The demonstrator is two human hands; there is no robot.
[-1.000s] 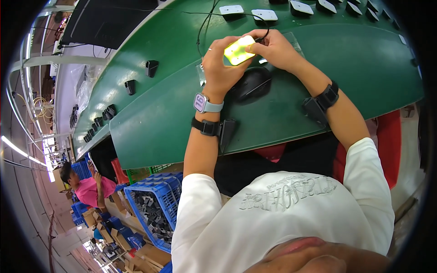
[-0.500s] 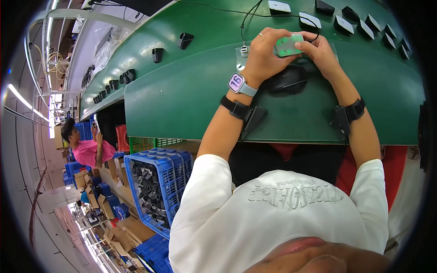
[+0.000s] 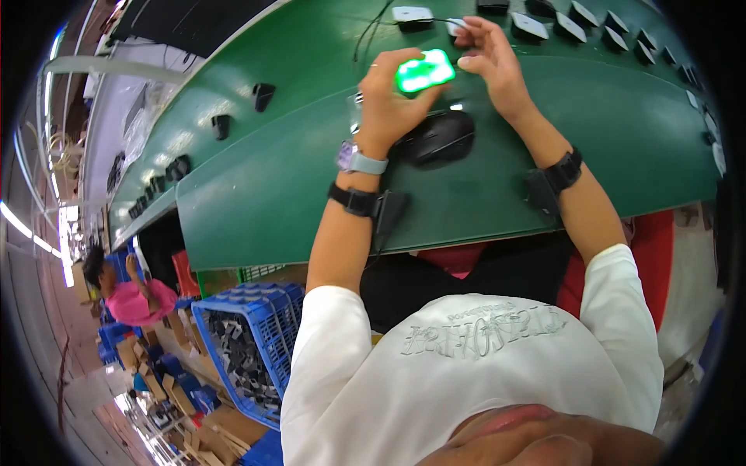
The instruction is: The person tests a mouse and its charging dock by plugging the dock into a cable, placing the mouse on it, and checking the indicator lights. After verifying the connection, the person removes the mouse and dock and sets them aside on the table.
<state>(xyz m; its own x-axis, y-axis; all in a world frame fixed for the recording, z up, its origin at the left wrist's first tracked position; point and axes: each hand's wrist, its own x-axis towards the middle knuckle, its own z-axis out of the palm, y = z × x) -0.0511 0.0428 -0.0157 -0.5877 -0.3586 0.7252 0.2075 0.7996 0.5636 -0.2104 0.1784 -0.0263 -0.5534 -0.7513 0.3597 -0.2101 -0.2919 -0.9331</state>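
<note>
My left hand (image 3: 388, 97) is closed round a small rounded-rectangular device (image 3: 426, 71) that glows bright green. Its fingers grip the device along one side, above the green table. Just to the right, my right hand (image 3: 497, 70) is raised apart from the device, thumb and fingers curled. A thin black cable (image 3: 427, 21) runs from the left to its fingertips, which appear to hold it; the cable's end is hidden. Below the device lies a black computer mouse (image 3: 439, 140). Both forearms wear black straps with dark wedge-shaped pieces.
Several white-topped black devices (image 3: 571, 28) stand along the far right of the table (image 3: 311, 194). Small black pieces (image 3: 221, 126) are spread at the left. A blue crate (image 3: 268, 311) of dark parts stands beside me. A person in pink (image 3: 140, 301) is farther left.
The device has moved left in my left hand, and its green glow is brighter. My right hand has come off it and moved away with the cable. The head view has shifted.
</note>
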